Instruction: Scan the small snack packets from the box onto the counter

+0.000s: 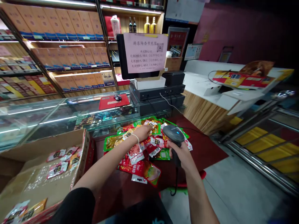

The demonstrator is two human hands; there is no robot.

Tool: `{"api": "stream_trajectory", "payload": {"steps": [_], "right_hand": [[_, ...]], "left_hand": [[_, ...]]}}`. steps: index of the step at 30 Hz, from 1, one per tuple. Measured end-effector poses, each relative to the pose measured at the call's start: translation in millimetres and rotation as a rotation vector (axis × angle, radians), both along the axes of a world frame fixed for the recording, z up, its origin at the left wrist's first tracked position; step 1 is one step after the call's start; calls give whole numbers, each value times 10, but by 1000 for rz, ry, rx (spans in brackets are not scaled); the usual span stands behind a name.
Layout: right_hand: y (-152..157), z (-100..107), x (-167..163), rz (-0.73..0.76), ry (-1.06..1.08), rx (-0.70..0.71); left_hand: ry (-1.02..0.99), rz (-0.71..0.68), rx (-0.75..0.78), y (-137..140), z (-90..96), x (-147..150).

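A heap of shiny snack packets [136, 168] in red, green, orange and white lies on a dark red surface. Over the far part of the heap my left hand [142, 133] reaches in, a pale band at its wrist. Its fingers are closed at a small orange-and-white snack packet [152, 123], partly hidden by the packets around it. My right hand [182, 153] wraps round the handle of a dark barcode scanner [173, 133]. The scanner's head points over the heap, with a small blue light on top, and its cable hangs below.
An open cardboard box [30, 168] with several small packets stands at the left. Behind the heap are a glass counter [46, 116], a red mouse pad [109, 102] and a screen covered by a paper sign [146, 53]. A metal railing [257, 155] runs along the right.
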State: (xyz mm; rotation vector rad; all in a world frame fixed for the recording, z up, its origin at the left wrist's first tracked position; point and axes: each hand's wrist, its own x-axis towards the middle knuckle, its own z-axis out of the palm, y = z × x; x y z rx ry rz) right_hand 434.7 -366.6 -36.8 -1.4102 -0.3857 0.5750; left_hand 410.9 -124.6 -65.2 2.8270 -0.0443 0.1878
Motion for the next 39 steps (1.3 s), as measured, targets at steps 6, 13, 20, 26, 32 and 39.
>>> {"api": "stream_trajectory", "payload": {"steps": [6,13,20,26,32,39], "right_hand": [[108,16,-35,24,11,17],[409,165,-259,143,-76,-67],[901,322,-643,395,-176,-112],[1483,450,-1153,640,-246,-95],[2069,460,-1826,856,-319,-134],[2591,341,-2387,1011,-271,-137]], "left_hand": [[-98,90,-71,133,151,-250],[-85,215,-106,395,542,-974],[-110,434,-192,681,760,-2171],[-134,761,-218,982,710,-3360],[-155,1011,-274,1237,540,-4373],[-105,1145,-300,1402,372,-5105]]}}
